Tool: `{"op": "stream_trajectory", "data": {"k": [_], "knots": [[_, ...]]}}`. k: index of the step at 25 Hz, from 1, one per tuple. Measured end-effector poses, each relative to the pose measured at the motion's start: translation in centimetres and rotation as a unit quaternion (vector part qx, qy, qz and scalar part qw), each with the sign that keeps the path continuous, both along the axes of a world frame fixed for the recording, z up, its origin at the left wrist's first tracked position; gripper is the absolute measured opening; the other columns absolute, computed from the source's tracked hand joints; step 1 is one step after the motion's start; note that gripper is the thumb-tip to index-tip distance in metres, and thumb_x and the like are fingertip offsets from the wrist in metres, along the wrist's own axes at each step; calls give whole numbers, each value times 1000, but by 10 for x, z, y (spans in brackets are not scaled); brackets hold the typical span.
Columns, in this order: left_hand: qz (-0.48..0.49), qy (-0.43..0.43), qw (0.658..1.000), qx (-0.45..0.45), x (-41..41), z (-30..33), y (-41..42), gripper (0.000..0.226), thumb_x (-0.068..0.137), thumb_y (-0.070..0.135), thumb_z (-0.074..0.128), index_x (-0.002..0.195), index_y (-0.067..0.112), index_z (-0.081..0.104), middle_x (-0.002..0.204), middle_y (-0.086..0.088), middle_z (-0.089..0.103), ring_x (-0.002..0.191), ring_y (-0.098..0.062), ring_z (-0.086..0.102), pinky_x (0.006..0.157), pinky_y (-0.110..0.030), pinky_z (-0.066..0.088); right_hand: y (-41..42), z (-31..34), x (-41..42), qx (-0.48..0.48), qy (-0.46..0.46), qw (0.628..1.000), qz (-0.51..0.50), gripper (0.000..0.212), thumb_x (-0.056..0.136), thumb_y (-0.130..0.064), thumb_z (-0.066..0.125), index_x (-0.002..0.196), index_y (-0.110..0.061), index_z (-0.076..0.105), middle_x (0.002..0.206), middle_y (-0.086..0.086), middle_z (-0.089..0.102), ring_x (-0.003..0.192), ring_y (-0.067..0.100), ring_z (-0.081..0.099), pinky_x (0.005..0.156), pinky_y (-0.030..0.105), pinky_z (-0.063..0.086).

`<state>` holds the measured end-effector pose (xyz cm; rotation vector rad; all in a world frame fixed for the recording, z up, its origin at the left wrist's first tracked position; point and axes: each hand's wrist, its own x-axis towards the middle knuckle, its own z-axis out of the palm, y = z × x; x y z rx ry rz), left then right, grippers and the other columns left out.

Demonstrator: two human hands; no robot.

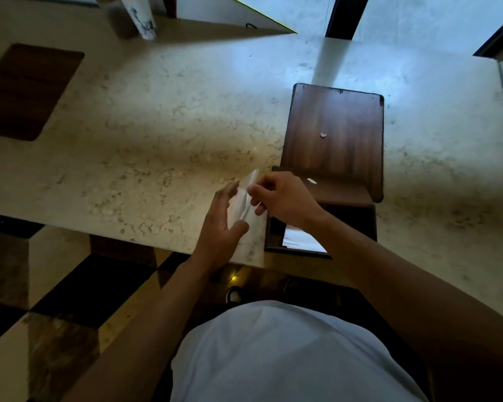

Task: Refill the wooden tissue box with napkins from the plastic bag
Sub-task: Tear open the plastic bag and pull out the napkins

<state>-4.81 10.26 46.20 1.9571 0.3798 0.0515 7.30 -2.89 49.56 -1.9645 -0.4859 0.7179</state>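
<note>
The dark wooden tissue box (360, 224) stands open at the near edge of the marble counter, with white napkins (299, 240) lying inside it. Its lid (334, 134) is swung back flat behind it. Just left of the box, my right hand (282, 195) pinches the top of a thin, clear plastic bag (244, 198) that looks whitish and blurred. My left hand (221, 224) cups the bag from the left with fingers spread along it. What the bag contains cannot be made out.
The marble counter (157, 146) stretches left and back. A dark wooden mat (26, 91) lies at far left. A pale cylinder (140, 18) stands at the back. Below the counter edge is a checkered floor (55, 300).
</note>
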Motion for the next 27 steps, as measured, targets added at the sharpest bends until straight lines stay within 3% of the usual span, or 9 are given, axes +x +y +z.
{"op": "stream_trajectory", "data": {"k": [3,7,9,12,15,19,21,23,27], "knots": [[-34,-15,999,11,5,12,-9,75,81,28,54,152,11,34,152,-6,43,138,-17,44,114,-37,39,2,-2,-4,4,80,997,-19,30,98,-41,61,92,-13,74,77,2,77,65,14,76,55,23,54],[-25,20,998,-46,1,14,-22,73,85,40,53,151,15,35,147,-3,48,133,-12,49,109,-32,42,3,-4,-7,-4,112,993,-47,25,95,-31,66,87,-9,76,70,2,76,61,12,74,59,28,59],[-5,29,997,-67,1,10,-24,58,92,40,49,146,21,43,142,3,53,130,-8,52,107,-30,42,3,-5,-8,-21,102,993,-47,26,94,-32,68,83,-9,74,67,1,75,58,10,73,59,27,61],[53,13,998,-26,2,5,-25,22,99,29,47,118,29,58,112,12,60,107,0,58,92,-25,47,1,-8,-11,-35,132,989,-59,31,92,-31,71,84,0,71,75,10,76,62,15,76,63,32,64],[69,31,997,24,8,0,-22,15,101,15,51,97,22,64,96,3,62,87,-6,60,75,-27,47,0,-14,-14,2,223,969,-110,23,92,-19,70,80,-2,60,77,17,72,60,21,75,59,34,64],[36,79,996,-11,16,-8,-22,18,97,19,59,109,11,71,98,-8,70,85,-23,69,77,-40,59,0,-26,-16,12,258,955,-149,19,93,-17,67,94,2,61,80,16,67,61,20,73,57,32,61],[30,80,996,-2,17,-8,-26,18,96,21,64,111,14,70,96,-6,69,81,-18,69,74,-34,58,-3,-32,-16,2,258,952,-163,24,93,-18,66,102,4,63,81,14,65,63,15,71,56,28,60],[24,80,996,-6,19,-8,-30,20,95,23,66,115,21,66,93,0,69,76,-7,68,68,-19,53,-6,-36,-16,-7,248,952,-179,26,94,-20,64,103,4,64,75,10,65,57,10,67,53,24,57],[24,105,994,-26,21,-12,-37,21,93,25,69,113,25,64,88,9,70,75,-3,69,60,-10,49,-12,-41,-14,-23,209,960,-185,21,90,-20,65,75,-6,63,58,2,60,48,8,59,49,25,55]]}}
